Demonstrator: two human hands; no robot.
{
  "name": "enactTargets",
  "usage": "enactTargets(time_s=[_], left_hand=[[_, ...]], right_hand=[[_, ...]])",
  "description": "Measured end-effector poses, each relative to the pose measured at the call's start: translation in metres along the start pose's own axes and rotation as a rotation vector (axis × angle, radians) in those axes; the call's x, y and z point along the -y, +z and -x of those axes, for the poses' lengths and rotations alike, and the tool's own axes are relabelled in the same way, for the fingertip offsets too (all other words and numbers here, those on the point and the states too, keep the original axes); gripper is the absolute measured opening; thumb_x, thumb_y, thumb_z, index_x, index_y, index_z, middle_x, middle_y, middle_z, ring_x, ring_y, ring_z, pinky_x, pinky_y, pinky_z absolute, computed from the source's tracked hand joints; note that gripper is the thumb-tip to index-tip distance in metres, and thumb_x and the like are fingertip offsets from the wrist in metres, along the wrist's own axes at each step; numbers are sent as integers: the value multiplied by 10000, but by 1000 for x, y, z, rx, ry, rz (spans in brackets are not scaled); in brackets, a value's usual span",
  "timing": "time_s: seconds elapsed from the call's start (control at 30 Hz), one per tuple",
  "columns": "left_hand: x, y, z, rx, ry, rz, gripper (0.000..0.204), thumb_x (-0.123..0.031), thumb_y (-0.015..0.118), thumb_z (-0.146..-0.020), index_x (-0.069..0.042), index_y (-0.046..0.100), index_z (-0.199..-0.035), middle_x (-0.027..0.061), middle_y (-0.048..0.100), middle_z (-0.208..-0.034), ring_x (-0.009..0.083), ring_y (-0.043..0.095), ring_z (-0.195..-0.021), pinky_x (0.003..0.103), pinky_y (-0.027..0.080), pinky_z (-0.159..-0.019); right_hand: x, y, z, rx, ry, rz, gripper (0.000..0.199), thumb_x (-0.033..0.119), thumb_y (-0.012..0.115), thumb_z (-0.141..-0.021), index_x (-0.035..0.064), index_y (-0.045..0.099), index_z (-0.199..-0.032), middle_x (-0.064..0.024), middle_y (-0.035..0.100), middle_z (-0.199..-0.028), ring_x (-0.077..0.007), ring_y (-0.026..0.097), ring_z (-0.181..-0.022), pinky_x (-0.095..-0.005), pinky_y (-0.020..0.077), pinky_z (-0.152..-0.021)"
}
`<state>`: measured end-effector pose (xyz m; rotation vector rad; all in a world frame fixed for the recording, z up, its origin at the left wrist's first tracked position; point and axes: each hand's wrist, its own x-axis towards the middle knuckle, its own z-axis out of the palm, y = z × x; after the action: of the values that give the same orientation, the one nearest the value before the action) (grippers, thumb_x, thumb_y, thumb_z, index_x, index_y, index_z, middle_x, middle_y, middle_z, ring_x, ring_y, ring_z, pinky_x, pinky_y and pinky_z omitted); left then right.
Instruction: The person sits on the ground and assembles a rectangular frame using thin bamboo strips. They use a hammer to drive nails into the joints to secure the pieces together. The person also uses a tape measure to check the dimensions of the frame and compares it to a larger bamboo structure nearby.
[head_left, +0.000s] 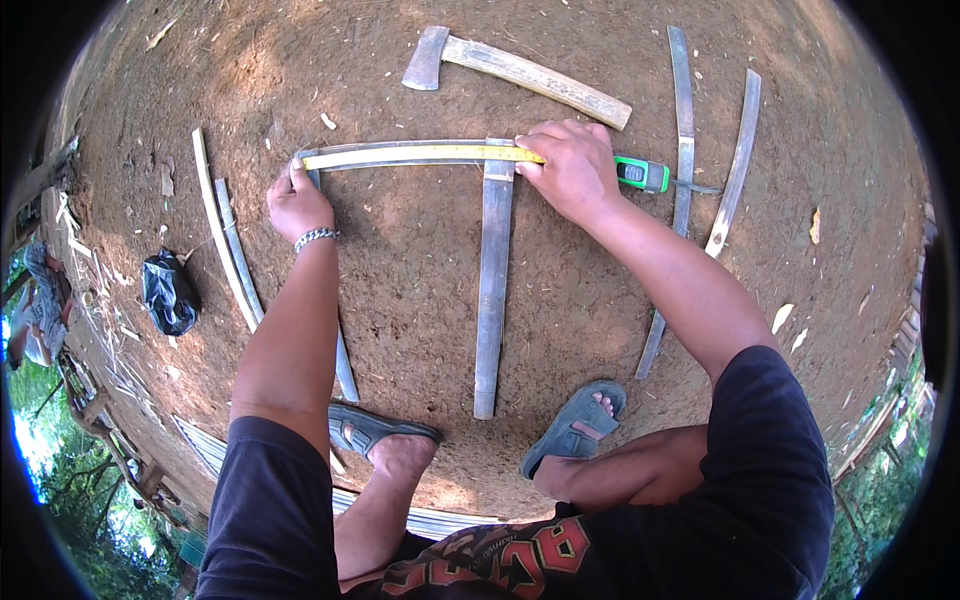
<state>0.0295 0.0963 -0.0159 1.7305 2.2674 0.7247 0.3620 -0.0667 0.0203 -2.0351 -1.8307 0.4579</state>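
Tape blade, bright yellow, is running along the grey cross strip, from ten o'clock to just past twelve! Left hand is pinching at the ten o'clock end, thumb pressing right at the strip's corner. Over at one o'clock, the right hand is grasping the blade just beyond the strip's other end, its curled fingers partly hiding that grip, and the green tape case is poking out toward two.

A central strip is meeting the cross strip near twelve and reaching down to six, ending between two sandals; brown soil is spreading broadly along both its edges. An axe is lying at twelve, handle end sitting close above the right hand. Two long slats are bordering the working room at two o'clock, two more are slanting beneath the left forearm from ten, and a black bag is resting at nine.
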Motion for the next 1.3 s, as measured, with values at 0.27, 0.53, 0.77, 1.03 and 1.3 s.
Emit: enactTargets(time_s=[0.27,0.53,0.77,1.03,1.3], left_hand=[[-3,-1,1,-11,17,-17,378,-390,658,-983,-47,790,-1072,162,727,-1048,322,693,-996,417,523,-929],[-4,-1,2,-5,-16,-14,385,-398,664,-978,-49,790,-1078,166,725,-1069,335,691,-1013,425,521,-938],[-2,0,0,-5,-17,-43,403,-424,650,-980,-61,792,-1083,167,721,-1088,341,689,-1022,430,522,-936],[1,0,-1,-15,28,-30,396,-419,648,-980,-63,790,-1076,175,717,-1088,343,687,-1017,434,524,-931],[-2,0,1,-39,35,-56,374,-385,661,-976,-44,787,-1065,178,720,-1094,345,687,-1023,433,524,-939]], right_hand=[[-1,3,0,-30,-22,19,249,297,742,-857,177,780,-1071,50,726,-1066,-172,640,-1062,-394,399,-925],[0,2,0,-12,1,-1,288,288,803,-808,170,785,-1070,16,730,-1101,-193,650,-1070,-398,413,-939],[0,1,-1,18,17,6,294,288,802,-814,171,781,-1083,20,727,-1110,-187,641,-1088,-396,408,-942],[2,2,-3,18,10,-9,340,267,794,-839,221,763,-1175,29,705,-1104,-191,633,-1065,-388,413,-912],[-1,2,-6,53,-26,8,326,271,784,-853,242,765,-1177,40,707,-1111,-185,633,-1046,-382,412,-888]])
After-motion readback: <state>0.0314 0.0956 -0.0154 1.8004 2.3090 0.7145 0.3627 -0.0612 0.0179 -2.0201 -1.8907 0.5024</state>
